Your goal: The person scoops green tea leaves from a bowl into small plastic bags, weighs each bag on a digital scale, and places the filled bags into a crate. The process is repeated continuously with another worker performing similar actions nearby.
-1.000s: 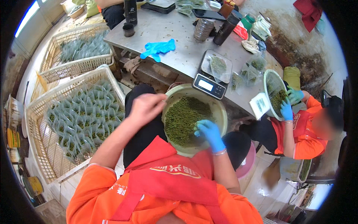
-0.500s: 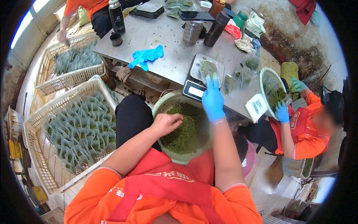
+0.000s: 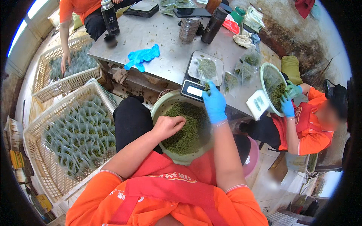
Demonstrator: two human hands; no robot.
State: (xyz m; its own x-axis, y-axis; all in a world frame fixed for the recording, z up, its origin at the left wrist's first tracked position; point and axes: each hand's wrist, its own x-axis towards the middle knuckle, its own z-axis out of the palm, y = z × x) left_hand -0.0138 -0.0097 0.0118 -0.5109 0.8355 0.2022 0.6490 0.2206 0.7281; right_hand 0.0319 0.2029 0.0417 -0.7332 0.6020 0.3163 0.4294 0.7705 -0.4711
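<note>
My bare left hand [image 3: 169,125] hovers over a pale green basin [image 3: 160,104] of green granules [image 3: 184,130], with its fingers curled together. Whether anything is pinched in them I cannot make out. At the near edge of a digital scale [image 3: 193,89], my blue-gloved right hand [image 3: 214,102] has its fingers closed on a few green granules [image 3: 206,87]. Just beyond those fingertips is the mouth of a clear plastic bag [image 3: 207,68], which lies on the scale's plate, partly filled with green granules.
The metal table [image 3: 166,56] also bears a blue glove [image 3: 142,57], bottles and filled bags [image 3: 230,81]. Crates [image 3: 41,150] of upright bags stand on the left. A co-worker on the right handles a tilted basin [image 3: 266,75]; another person's hand [image 3: 65,62] reaches into the far crate.
My right hand has drawn back from the bag's mouth, its fingers folding around green bits. My left hand stays nearly still. The far person's hand has moved down into the crate.
</note>
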